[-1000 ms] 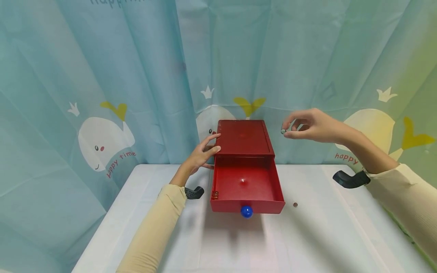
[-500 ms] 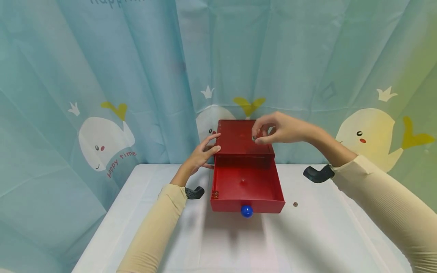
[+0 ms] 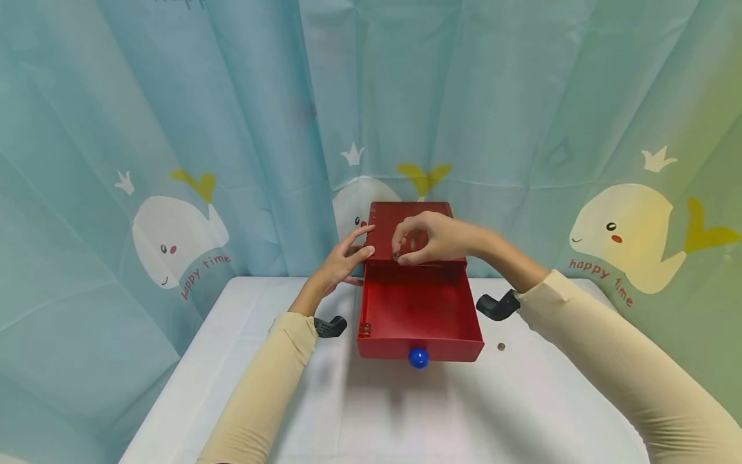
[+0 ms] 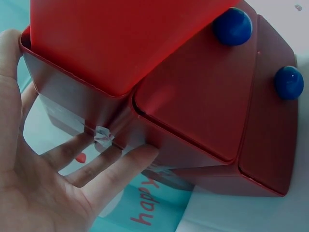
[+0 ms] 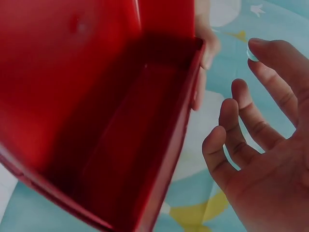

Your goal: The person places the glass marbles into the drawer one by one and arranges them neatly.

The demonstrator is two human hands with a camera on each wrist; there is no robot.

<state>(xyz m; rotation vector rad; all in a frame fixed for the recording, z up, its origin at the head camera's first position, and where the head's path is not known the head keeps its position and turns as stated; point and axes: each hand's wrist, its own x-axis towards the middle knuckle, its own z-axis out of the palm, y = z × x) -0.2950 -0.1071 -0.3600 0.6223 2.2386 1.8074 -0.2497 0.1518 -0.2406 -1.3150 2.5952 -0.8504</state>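
A small red drawer cabinet [image 3: 382, 219] stands on the table with its top drawer [image 3: 420, 303] pulled out. Along the cabinet's left side, my left hand [image 3: 342, 261] rests with its fingers spread and fairly straight, touching the side and upper edge. Over the front of the cabinet's top, my right hand [image 3: 437, 238] pinches a small glassy bead [image 5: 251, 54] between thumb and index finger, the other fingers bent loosely. Several small brown beads [image 3: 364, 330] lie in the drawer's front left corner. One more brown bead [image 3: 501, 346] sits on the table, right of the drawer.
A blue knob [image 3: 418, 358] sticks out from the open drawer's front. Below it, two more blue knobs [image 4: 232, 26] mark shut lower drawers. The white table [image 3: 278, 399] ends at a blue patterned curtain [image 3: 266, 161] behind the cabinet.
My right hand has moved left and slightly down, carrying the bead from right of the cabinet to above its top front edge. My left hand and the drawer have stayed put.
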